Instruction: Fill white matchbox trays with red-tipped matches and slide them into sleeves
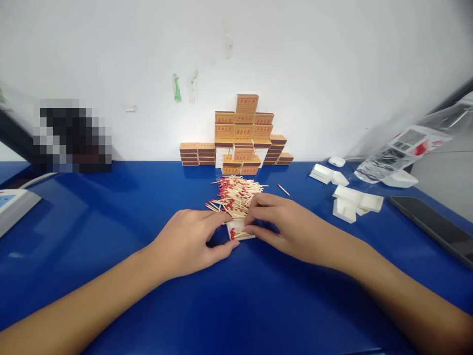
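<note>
A small white matchbox tray (229,230) lies on the blue table with several red-tipped matches (239,233) in it. My left hand (186,241) steadies the tray's left end, thumb at the near corner and fingers at the far one. Over the tray's right end, my right hand (279,219) is closed in a pinch, its thumb and fingertips at the plain ends of matches; the fingers partly cover them. Just behind the tray rises a loose heap of matches (238,195), heads mostly to the left. A single match (283,189) lies to the right of the heap.
Stacked matchboxes (243,132) stand against the wall. Empty white trays (354,199) lie at the right, near a tilted plastic bottle (406,143), a white earphone case (336,161) and a dark phone (434,224). A white device (16,204) sits at the left edge.
</note>
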The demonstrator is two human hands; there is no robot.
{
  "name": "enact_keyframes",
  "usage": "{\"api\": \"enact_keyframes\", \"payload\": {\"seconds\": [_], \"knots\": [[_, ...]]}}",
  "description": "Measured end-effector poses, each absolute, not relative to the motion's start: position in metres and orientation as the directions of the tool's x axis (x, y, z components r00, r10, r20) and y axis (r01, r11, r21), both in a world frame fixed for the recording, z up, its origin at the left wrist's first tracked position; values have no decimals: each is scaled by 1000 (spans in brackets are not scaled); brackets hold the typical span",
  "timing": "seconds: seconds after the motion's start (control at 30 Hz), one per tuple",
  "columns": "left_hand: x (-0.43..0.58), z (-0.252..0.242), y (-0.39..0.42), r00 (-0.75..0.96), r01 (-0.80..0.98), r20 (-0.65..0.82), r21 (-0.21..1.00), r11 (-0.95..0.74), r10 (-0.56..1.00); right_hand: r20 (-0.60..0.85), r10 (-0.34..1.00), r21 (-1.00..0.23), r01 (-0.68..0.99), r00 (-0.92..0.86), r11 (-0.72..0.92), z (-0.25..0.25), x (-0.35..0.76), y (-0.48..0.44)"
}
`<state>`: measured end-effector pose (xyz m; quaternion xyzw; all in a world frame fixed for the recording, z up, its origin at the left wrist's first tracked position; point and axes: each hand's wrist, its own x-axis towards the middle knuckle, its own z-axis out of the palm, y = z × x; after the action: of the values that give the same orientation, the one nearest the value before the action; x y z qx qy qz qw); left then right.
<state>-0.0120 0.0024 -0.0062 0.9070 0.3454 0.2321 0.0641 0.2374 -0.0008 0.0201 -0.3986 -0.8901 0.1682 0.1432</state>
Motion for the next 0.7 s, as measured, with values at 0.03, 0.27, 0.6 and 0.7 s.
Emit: {"api": "enact_keyframes", "payload": {"seconds": [0.03, 0.27, 0.6, 0.7], "knots": [[-12, -6, 2, 654, 595, 378, 278, -754, 655, 117, 758, -418, 661, -642, 623, 20, 237, -1], [-13, -6, 2, 666, 576, 375, 291, -764, 645, 151, 756, -428, 647, -637, 631, 15, 238, 1], [-12, -5, 2, 664, 577, 377, 292, -763, 646, 150, 742, -444, 626, -653, 641, 24, 237, -2], [-12, -5, 2, 664, 577, 384, 283, -766, 642, 264, 783, -383, 684, -564, 621, 30, 251, 10]]}}
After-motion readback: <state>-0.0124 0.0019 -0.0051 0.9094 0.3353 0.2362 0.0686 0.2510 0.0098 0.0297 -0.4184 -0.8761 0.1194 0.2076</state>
